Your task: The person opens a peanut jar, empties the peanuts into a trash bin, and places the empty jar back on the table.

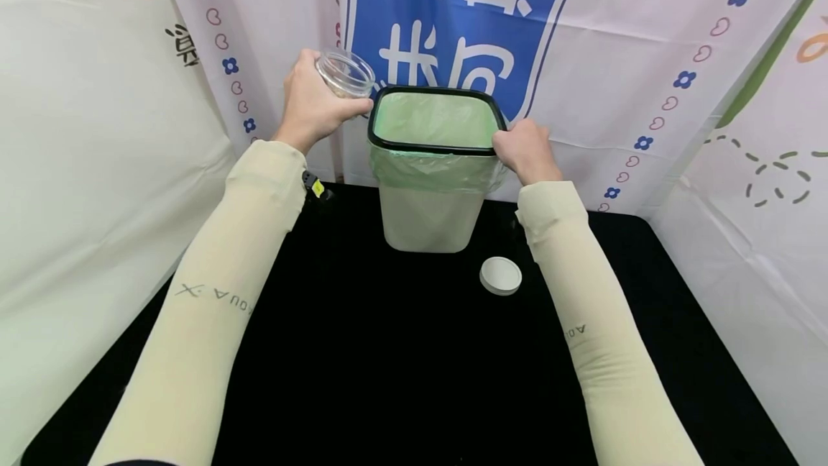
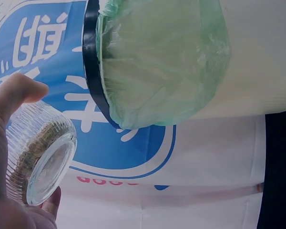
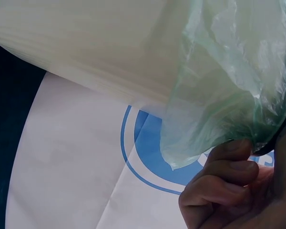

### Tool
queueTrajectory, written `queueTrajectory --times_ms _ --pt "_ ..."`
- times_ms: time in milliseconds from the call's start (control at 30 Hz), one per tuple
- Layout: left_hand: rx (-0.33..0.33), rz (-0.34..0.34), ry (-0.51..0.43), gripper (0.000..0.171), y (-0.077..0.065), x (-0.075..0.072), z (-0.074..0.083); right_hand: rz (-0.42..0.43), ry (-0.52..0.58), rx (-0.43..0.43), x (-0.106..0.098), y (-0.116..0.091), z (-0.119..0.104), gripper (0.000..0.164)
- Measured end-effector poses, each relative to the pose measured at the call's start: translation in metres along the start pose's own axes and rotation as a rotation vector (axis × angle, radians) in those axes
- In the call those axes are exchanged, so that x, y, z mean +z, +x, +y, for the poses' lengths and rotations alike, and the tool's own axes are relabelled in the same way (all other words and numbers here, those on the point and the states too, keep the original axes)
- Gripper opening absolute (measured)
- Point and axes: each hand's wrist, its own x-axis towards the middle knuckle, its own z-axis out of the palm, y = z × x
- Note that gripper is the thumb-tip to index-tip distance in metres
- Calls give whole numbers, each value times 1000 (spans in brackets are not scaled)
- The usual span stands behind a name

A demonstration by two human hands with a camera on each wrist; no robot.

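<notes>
In our judgement, the relation which matters most is between the glass jar [image 1: 345,70] and the opening of the bin [image 1: 423,218]. The jar is held in the air, just to the left of the black rim [image 1: 433,149], around the height of this rim. Its long axis is not fully upright: it leans, the mouth up and to the right, toward the bin, and the base down and to the left.

The left hand [image 1: 310,106] is grasping the jar, so it is the nearer hand. The right hand [image 1: 527,151], with bent fingers, grips the rim at its right side, together with the green bag [image 1: 427,172]. The white lid [image 1: 501,275] lies apart on the black table [image 1: 401,351], nearer to us and right of the bin.

The head view shows us the mouth without cover, but the contents [image 2: 35,148] only poorly. The left wrist view shows them as brownish stuff gathered low in the jar; what it is, we cannot tell. The right wrist view shows the curled fingers against the bag, while the thumb is not clear there.
</notes>
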Motion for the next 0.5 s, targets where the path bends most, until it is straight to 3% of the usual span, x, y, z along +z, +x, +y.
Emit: queueTrajectory --times_ms 500 --pt "53 -27 120 91 13 1 5 3 -50 35 -2 -3 -4 20"
